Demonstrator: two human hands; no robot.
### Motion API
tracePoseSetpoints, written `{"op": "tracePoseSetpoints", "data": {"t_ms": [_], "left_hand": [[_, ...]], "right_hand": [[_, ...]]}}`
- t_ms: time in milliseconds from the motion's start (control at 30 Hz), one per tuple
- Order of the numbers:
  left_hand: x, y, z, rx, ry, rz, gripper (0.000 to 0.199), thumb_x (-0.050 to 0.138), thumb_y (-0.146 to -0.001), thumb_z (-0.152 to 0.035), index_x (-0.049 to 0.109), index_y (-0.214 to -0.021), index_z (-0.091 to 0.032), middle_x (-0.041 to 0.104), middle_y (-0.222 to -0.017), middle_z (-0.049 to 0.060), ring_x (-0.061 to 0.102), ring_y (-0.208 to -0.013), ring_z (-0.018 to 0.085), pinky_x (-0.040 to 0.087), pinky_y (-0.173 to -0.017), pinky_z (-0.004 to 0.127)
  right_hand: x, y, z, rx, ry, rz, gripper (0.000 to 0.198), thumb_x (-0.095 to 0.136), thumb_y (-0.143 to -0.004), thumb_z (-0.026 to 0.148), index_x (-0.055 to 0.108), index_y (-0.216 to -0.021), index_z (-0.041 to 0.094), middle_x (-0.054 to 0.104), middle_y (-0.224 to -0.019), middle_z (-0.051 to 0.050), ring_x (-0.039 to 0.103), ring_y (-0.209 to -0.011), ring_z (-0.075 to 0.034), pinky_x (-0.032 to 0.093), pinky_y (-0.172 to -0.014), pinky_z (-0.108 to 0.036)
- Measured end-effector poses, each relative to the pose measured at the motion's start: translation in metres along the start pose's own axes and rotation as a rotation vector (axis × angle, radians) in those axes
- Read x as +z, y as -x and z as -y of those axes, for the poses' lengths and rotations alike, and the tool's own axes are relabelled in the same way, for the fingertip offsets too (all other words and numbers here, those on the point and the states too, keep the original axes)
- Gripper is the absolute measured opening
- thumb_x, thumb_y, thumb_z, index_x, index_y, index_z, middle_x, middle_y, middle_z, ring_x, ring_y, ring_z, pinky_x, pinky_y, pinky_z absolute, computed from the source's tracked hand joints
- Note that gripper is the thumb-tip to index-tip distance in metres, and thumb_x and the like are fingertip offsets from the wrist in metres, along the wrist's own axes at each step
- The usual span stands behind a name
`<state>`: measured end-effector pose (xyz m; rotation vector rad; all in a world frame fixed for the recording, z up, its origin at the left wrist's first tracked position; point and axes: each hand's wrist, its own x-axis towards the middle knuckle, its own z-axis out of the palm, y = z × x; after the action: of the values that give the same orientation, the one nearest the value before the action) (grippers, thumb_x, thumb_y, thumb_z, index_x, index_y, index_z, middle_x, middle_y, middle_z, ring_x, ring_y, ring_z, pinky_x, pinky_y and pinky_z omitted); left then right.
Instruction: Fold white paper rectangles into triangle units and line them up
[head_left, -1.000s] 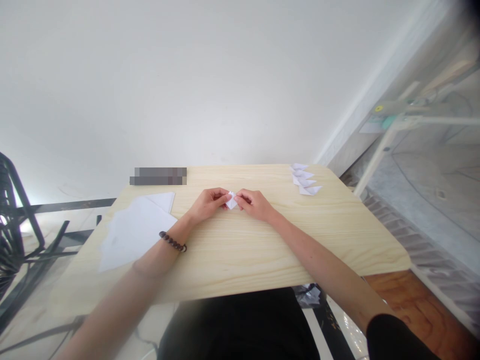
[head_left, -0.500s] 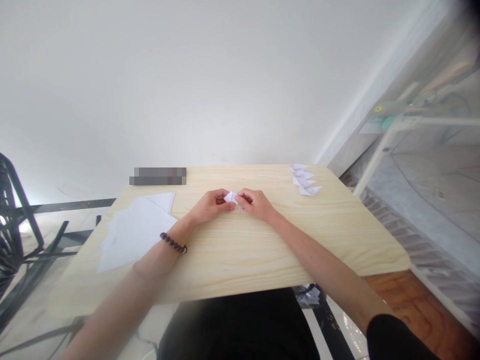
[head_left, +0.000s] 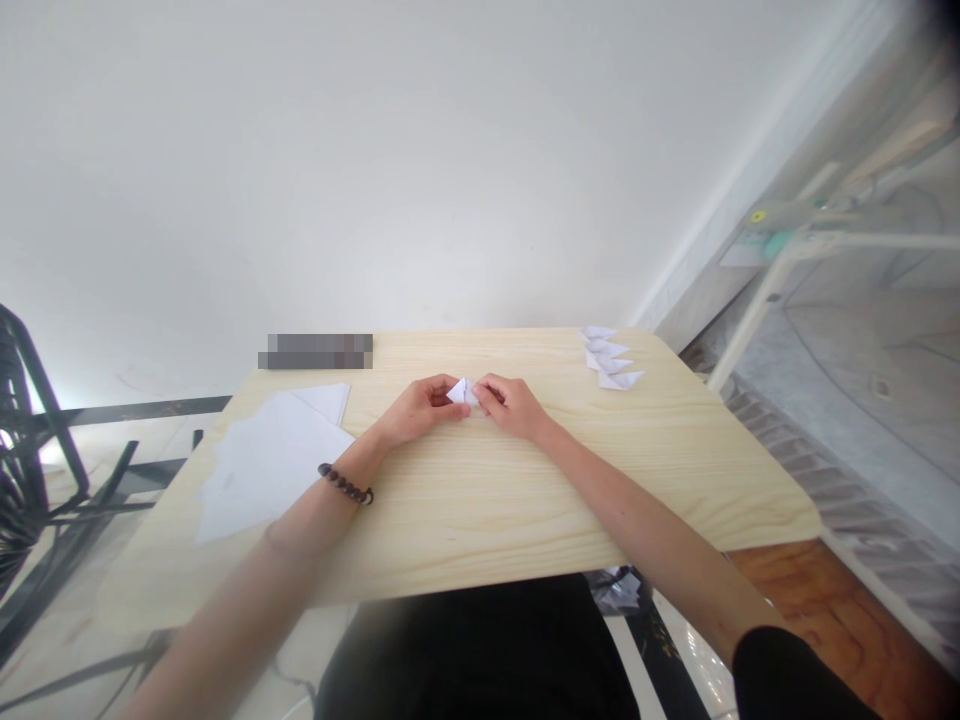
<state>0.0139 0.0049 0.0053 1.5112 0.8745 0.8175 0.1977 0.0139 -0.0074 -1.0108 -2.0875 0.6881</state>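
In the head view, the left hand and the right hand met over the middle of the worktop, both grasping one small folded paper. The left hand gripped it from its left side, the thumb along the lower edge and the fingers curled behind. The right hand pinched its right end between thumb and forefinger, the other fingers bent in toward the palm. The folded paper was white, with a pointed corner toward the left hand; its finer creases were too small to make out. Whether it touched the wood below could not be told.

A dark beaded bracelet circled the left wrist. Beneath and beside the left forearm lay loose white sheets, overlapping one another near the left edge of the worktop, the forearm hiding part of them. Behind them, at the far left corner, a pixelated patch masked whatever was there.

Near the far right corner, well apart from the hands, folded white pieces with pointed ends lay in a close, overlapping row. A plain white wall rose behind the worktop, and a black chair stood to the left.
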Motion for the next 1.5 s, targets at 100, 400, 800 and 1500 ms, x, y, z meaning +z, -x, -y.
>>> {"op": "tracePoseSetpoints", "data": {"t_ms": [100, 400, 800, 1500], "left_hand": [[-0.0001, -0.0002, 0.0008, -0.003, -0.011, 0.002, 0.030, 0.063, -0.066, -0.028, 0.055, -0.091, -0.013, 0.062, -0.082, 0.004, 0.058, -0.077, 0.016, 0.044, -0.071, 0.030], [-0.0021, -0.0015, 0.0006, 0.027, -0.117, -0.023, 0.021, 0.060, -0.068, -0.030, 0.058, -0.078, -0.012, 0.062, -0.071, 0.003, 0.057, -0.068, 0.014, 0.043, -0.066, 0.026], [-0.0022, -0.0003, 0.0006, 0.029, -0.157, -0.001, 0.028, 0.057, -0.070, -0.035, 0.056, -0.086, -0.012, 0.060, -0.069, 0.003, 0.056, -0.064, 0.013, 0.044, -0.064, 0.027], [0.0015, 0.0014, -0.0020, 0.059, -0.094, -0.023, 0.028, 0.060, -0.070, -0.033, 0.056, -0.089, -0.013, 0.061, -0.076, 0.004, 0.057, -0.069, 0.014, 0.046, -0.065, 0.029]], "right_hand": [[0.0003, 0.0001, -0.0012, 0.011, 0.002, -0.019, 0.029, 0.036, -0.084, 0.038, 0.053, -0.075, 0.015, 0.050, -0.056, 0.002, 0.042, -0.048, -0.007, 0.031, -0.049, -0.019], [-0.0017, -0.0004, 0.0014, -0.004, -0.033, 0.105, 0.032, 0.035, -0.085, 0.037, 0.051, -0.069, 0.015, 0.050, -0.056, 0.002, 0.040, -0.047, -0.006, 0.031, -0.049, -0.018], [-0.0025, 0.0003, 0.0035, -0.043, -0.011, 0.071, 0.031, 0.034, -0.085, 0.035, 0.049, -0.066, 0.015, 0.048, -0.054, 0.003, 0.040, -0.047, -0.006, 0.030, -0.049, -0.019], [-0.0042, -0.0001, 0.0023, 0.072, -0.146, 0.086, 0.034, 0.033, -0.085, 0.041, 0.049, -0.070, 0.015, 0.048, -0.054, 0.003, 0.043, -0.045, -0.006, 0.034, -0.049, -0.018]]}}
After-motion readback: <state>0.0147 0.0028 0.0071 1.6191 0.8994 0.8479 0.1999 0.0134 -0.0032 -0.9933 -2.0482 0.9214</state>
